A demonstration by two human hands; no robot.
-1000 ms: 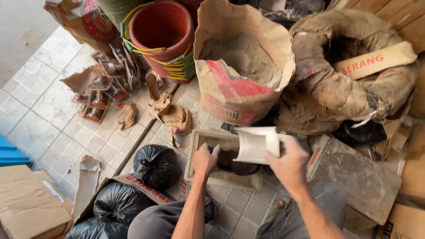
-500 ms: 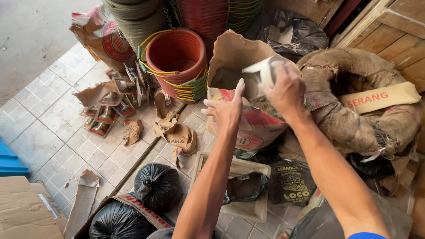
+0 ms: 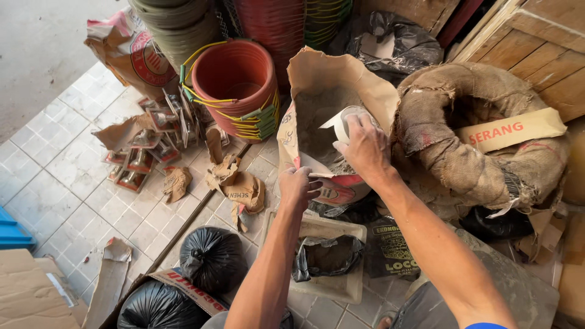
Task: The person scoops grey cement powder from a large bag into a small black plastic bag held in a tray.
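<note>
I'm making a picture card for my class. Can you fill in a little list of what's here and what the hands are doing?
Place: tiled floor crowded with sacks and pots
Left hand: grips the front edge of the open paper sack
Right hand: holds a white scoop inside the sack
In the sack: grey powder
Right of it: rolled-down burlap sack
Left of it: stacked red plastic pots
Below: black plastic bags and a tray
</note>
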